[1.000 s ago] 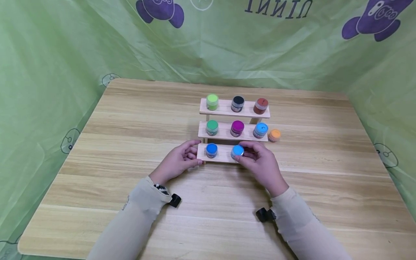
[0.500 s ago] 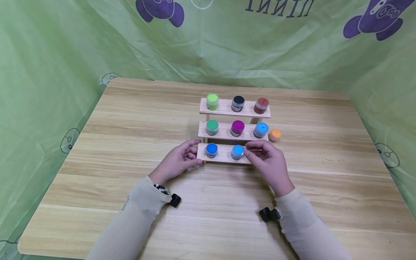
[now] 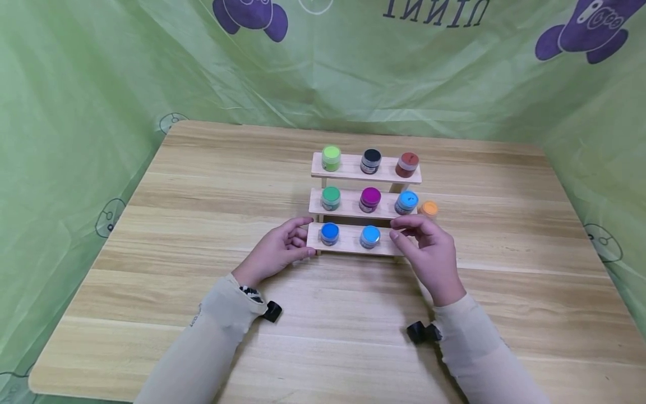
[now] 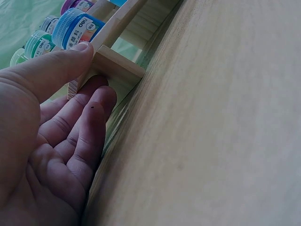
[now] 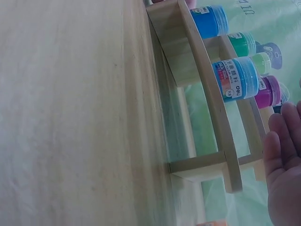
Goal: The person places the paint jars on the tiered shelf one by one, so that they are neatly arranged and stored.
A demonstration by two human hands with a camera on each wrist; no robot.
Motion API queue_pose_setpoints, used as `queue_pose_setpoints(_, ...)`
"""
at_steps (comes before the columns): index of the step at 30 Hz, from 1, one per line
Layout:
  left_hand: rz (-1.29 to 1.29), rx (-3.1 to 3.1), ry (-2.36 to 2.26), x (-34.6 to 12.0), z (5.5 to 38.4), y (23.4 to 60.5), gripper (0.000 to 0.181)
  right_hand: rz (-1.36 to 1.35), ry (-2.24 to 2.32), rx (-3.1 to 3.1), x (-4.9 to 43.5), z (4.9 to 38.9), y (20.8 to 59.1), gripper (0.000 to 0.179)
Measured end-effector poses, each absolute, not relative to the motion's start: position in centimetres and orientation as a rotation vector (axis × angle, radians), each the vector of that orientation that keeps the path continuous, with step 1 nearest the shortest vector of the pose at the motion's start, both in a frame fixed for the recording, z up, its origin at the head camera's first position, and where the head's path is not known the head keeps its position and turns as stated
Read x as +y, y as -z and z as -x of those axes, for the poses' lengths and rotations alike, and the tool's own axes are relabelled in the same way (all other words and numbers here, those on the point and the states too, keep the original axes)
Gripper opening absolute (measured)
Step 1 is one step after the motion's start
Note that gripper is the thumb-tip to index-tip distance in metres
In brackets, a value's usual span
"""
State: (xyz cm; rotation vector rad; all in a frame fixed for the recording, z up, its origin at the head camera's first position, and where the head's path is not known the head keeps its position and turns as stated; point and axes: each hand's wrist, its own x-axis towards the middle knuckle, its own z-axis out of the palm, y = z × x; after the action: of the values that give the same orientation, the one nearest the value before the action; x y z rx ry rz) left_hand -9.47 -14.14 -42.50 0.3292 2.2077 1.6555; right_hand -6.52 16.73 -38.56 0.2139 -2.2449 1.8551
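A three-tier wooden rack carries small paint jars. My left hand holds the left end of its lowest step, thumb at the front edge and fingers curled at the far side; in the left wrist view the thumb lies against the step's end. On that step stand a dark blue paint jar and a lighter blue paint jar, both upright. My right hand is over the step's right end, fingers relaxed and apart from the jar. The right wrist view shows the lighter blue jar's label facing forward.
Green, purple and light blue jars line the middle step; lime, black and brown-red jars line the top one. An orange jar stands at the rack's right on the wooden table. A green printed curtain surrounds it.
My right hand has let go of the lighter blue paint jar and moved right, uncovering the step's right part. The jar stays standing on the step. My left hand has kept its place.
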Motion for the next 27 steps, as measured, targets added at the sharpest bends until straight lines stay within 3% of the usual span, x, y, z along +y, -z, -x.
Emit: queue_pose_setpoints(27,-0.322,2.211,-1.649,-14.1,9.2,42.1,0.067,-0.143,-1.762,-2.222,20.7,7.3,38.7,0.020)
